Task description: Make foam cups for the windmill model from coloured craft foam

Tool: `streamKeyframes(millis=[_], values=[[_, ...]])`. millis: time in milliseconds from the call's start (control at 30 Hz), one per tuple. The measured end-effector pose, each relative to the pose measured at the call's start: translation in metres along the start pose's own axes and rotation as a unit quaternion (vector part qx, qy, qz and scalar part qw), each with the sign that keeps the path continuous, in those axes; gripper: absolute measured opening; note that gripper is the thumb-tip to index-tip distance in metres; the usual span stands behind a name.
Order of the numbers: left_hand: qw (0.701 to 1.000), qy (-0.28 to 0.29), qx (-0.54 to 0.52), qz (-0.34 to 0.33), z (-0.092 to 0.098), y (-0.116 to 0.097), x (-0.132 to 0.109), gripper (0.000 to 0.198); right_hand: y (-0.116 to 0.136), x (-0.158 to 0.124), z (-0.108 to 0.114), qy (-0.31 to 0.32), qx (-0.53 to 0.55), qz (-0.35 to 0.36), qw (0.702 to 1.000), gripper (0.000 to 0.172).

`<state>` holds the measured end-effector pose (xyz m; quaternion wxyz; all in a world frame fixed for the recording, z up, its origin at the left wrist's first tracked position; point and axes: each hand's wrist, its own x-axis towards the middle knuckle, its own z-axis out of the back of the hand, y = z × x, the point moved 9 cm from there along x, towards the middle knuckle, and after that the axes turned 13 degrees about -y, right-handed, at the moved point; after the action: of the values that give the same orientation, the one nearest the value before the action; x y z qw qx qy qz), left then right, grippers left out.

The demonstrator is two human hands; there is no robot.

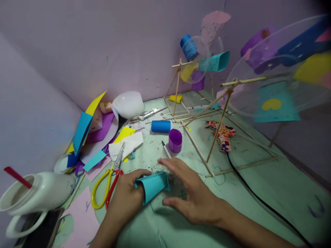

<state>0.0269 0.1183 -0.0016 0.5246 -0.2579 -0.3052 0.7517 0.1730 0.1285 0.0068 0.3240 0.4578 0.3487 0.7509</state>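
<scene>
My left hand [126, 199] is closed round a teal paper cup [153, 186], gripping its narrow end just above the green mat [258, 186]. My right hand [190, 193] hovers beside the cup's wide mouth, fingers stretched out and apart, holding nothing. Scissors with one yellow and one red handle [110, 182] lie just left of my left hand. A purple paper ring [175, 140], a blue paper roll [160, 126] and a pen [167, 150] lie just beyond my hands.
Two wooden stick frames [219, 127] carry clear discs with coloured paper cups [279, 65]. A black cable [258, 198] crosses the mat at right. Paper scraps [95, 137] pile at left, beside a white jug [33, 198]. A patterned cutout [223, 134] lies mid-mat.
</scene>
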Motion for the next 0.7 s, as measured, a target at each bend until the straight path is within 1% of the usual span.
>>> streamKeyframes(millis=[33, 67, 100, 133, 167, 200, 233, 300, 333, 367, 400, 467, 533, 600, 700], values=[[1.000, 0.011, 0.022, -0.012, -0.003, -0.003, -0.003, 0.031, 0.007, -0.002, -0.005, 0.023, -0.012, 0.048, 0.999, 0.077], [0.999, 0.018, 0.040, -0.020, -0.006, -0.005, -0.006, 0.034, 0.011, -0.004, -0.009, 0.039, -0.015, 0.082, 0.996, 0.072], [0.998, 0.017, 0.055, -0.024, -0.007, -0.006, -0.009, 0.036, 0.012, -0.006, -0.012, 0.045, -0.010, 0.100, 0.994, 0.065], [0.998, 0.012, 0.061, -0.027, -0.006, -0.007, -0.011, 0.039, 0.012, -0.006, -0.013, 0.041, 0.002, 0.099, 0.994, 0.057], [0.998, 0.007, 0.050, -0.029, -0.005, -0.008, -0.012, 0.041, 0.008, -0.004, -0.012, 0.031, 0.019, 0.076, 0.996, 0.049], [0.999, 0.005, 0.020, -0.032, -0.004, -0.010, -0.013, 0.044, 0.001, -0.001, -0.010, 0.019, 0.039, 0.033, 0.999, 0.043], [0.999, 0.005, -0.028, -0.036, -0.002, -0.012, -0.013, 0.048, -0.008, 0.001, -0.008, 0.006, 0.063, -0.027, 0.998, 0.039], [0.992, 0.004, -0.117, -0.047, 0.002, -0.015, -0.011, 0.055, -0.026, 0.003, -0.006, -0.014, 0.109, -0.156, 0.982, 0.037], [0.989, 0.000, -0.137, -0.055, 0.004, -0.016, -0.010, 0.054, -0.032, 0.002, -0.006, -0.021, 0.132, -0.201, 0.970, 0.037], [0.989, -0.005, -0.135, -0.066, 0.005, -0.017, -0.009, 0.050, -0.034, 0.002, -0.007, -0.023, 0.158, -0.227, 0.961, 0.037], [0.990, -0.006, -0.119, -0.079, 0.004, -0.019, -0.008, 0.043, -0.034, 0.003, -0.009, -0.023, 0.184, -0.236, 0.954, 0.036], [0.991, -0.004, -0.085, -0.103, 0.000, -0.023, -0.008, 0.025, -0.032, 0.003, -0.011, -0.023, 0.223, -0.233, 0.946, 0.032], [0.989, -0.006, -0.085, -0.121, -0.005, -0.027, -0.008, 0.010, -0.033, 0.002, -0.013, -0.028, 0.236, -0.231, 0.943, 0.027], [0.985, -0.026, -0.101, -0.136, -0.004, -0.029, -0.009, 0.006, -0.035, -0.001, -0.013, -0.036, 0.235, -0.235, 0.943, 0.022], [0.977, -0.053, -0.133, -0.157, -0.001, -0.030, -0.012, 0.005, -0.038, -0.003, -0.014, -0.042, 0.231, -0.249, 0.940, 0.018]])
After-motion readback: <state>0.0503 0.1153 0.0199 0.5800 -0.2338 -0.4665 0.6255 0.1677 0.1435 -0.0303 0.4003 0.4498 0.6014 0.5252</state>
